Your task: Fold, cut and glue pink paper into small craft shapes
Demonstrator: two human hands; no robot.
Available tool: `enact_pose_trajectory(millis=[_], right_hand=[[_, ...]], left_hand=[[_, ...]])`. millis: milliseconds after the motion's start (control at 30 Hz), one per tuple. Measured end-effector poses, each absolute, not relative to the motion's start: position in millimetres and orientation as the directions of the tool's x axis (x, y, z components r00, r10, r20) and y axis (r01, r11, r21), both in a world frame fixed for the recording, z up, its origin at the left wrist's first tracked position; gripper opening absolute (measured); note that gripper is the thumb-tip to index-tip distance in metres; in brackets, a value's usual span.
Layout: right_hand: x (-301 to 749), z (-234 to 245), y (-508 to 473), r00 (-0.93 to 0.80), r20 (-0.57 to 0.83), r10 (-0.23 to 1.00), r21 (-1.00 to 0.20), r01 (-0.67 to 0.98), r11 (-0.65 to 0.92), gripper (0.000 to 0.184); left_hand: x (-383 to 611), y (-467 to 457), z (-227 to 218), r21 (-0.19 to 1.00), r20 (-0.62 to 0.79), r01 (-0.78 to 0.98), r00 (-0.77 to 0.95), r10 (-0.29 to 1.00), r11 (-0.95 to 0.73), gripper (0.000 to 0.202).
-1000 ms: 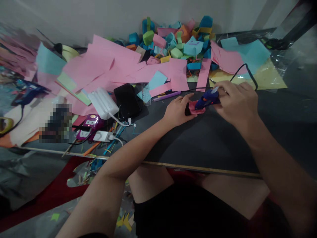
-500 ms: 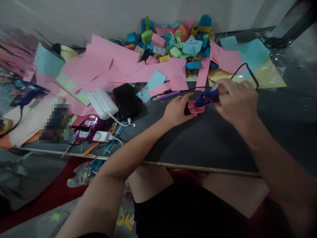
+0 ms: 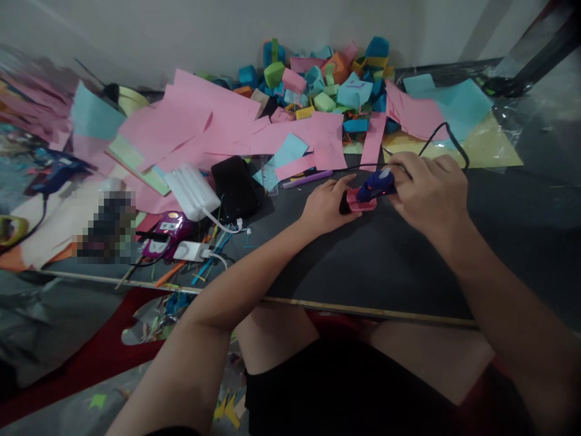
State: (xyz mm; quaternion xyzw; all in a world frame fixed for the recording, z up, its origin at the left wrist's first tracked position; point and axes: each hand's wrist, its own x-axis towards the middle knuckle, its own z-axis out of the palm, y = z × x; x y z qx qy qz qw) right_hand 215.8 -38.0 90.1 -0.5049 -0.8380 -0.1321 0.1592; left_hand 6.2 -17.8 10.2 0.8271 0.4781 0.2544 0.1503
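Observation:
My right hand is wrapped round a blue hot glue gun whose black cord loops away behind it. The gun's nozzle points down and left onto a small folded pink paper piece on the dark board. My left hand rests on the board with its fingers pinching the left side of that pink piece, steadying it.
Pink paper sheets and a heap of coloured folded paper boxes fill the back. A black phone, white power bank, purple pen and a second glue gun lie to the left. The board's front edge runs above my knees.
The glue gun's nozzle has dropped slightly lower and leftward onto the pink piece. My left hand has kept its hold in the same spot.

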Motion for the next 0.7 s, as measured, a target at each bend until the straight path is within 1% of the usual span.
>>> enact_pose_trajectory(millis=[100,200,333,400,467,567,600,633,700], right_hand=[[215.9,93.6,-39.7,-0.439,0.368,0.82,0.032,0.887,0.46,0.036],[218.5,93.0,-39.1,-0.449,0.357,0.819,0.033,0.883,0.469,0.039],[225.2,85.3,-36.1,-0.435,0.405,0.804,0.06,0.89,0.451,0.031],[229.6,80.9,-33.3,-0.354,0.457,0.816,0.032,0.923,0.383,0.03],[234.5,77.2,-28.8,-0.208,0.511,0.834,-0.043,0.963,0.266,0.038],[243.7,71.9,-17.4,0.074,0.557,0.827,-0.219,0.974,0.061,0.064],[247.6,69.5,-12.3,0.151,0.56,0.815,-0.287,0.958,0.02,0.071],[252.3,66.5,-6.6,0.203,0.558,0.804,-0.355,0.935,0.01,0.072],[263.6,58.5,6.1,0.265,0.576,0.773,-0.469,0.882,0.047,0.07]], left_hand=[[6.1,-18.1,11.0,0.495,0.274,0.715,0.41,0.87,-0.493,0.077],[5.6,-18.0,11.2,0.491,0.273,0.715,0.416,0.867,-0.498,0.077],[5.3,-18.0,11.3,0.472,0.273,0.721,0.428,0.862,-0.508,0.077],[5.3,-18.3,11.5,0.461,0.263,0.731,0.43,0.864,-0.504,0.078],[5.4,-18.5,11.7,0.454,0.258,0.739,0.426,0.867,-0.498,0.079],[5.3,-18.6,11.9,0.449,0.289,0.736,0.417,0.862,-0.507,0.078],[5.2,-18.6,12.0,0.443,0.317,0.732,0.413,0.854,-0.518,0.077],[5.0,-18.8,12.2,0.434,0.353,0.727,0.407,0.843,-0.532,0.075],[4.5,-19.6,12.8,0.412,0.43,0.719,0.389,0.815,-0.56,0.071]])
